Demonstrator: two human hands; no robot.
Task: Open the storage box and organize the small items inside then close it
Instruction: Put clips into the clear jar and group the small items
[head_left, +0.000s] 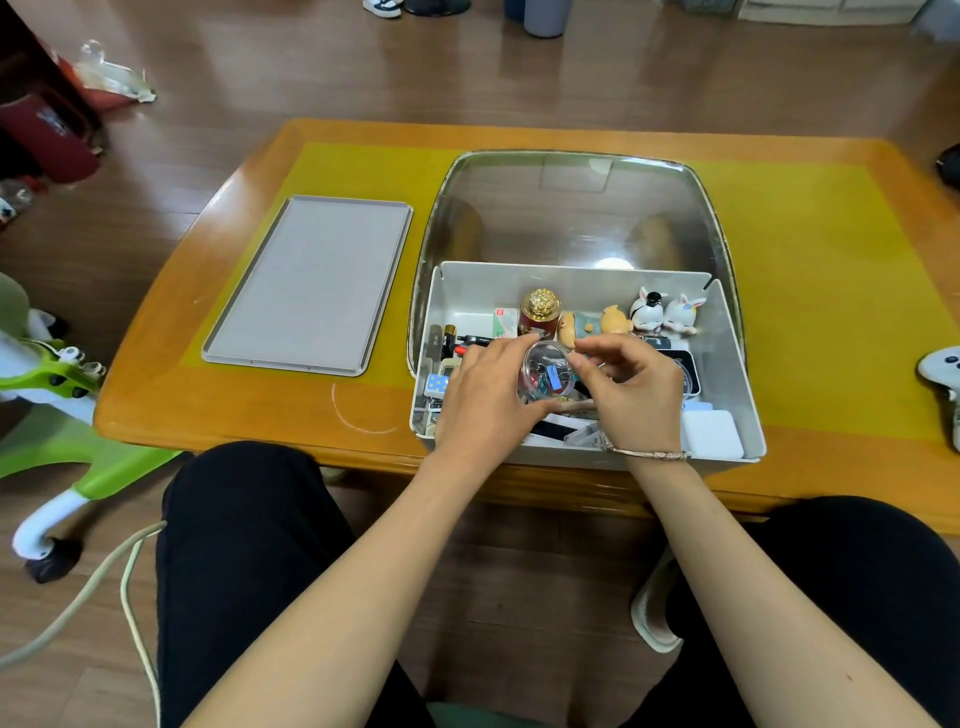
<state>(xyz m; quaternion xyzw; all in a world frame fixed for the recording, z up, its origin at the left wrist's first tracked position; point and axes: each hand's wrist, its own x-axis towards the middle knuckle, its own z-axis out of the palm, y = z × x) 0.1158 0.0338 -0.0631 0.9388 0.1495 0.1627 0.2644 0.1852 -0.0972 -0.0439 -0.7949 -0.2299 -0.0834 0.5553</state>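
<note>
The white storage box (727, 364) stands open on the table, its clear lid (571, 208) tipped up behind it. Inside lie a gold-capped perfume bottle (540, 314), small animal figurines (665, 312), a white block (711, 434), pens and batteries at the left. My left hand (483, 400) grips a small clear round jar of coloured clips (545, 371) above the box's middle. My right hand (628, 389), a bracelet on its wrist, pinches the jar's right rim with thumb and fingertips.
A flat grey tray (311, 280) lies left of the box on the yellow mat (831, 312). The wooden table's front edge (260, 441) is close to my knees. A green and white toy (52, 415) stands at the left, a white object (943, 369) at the right edge.
</note>
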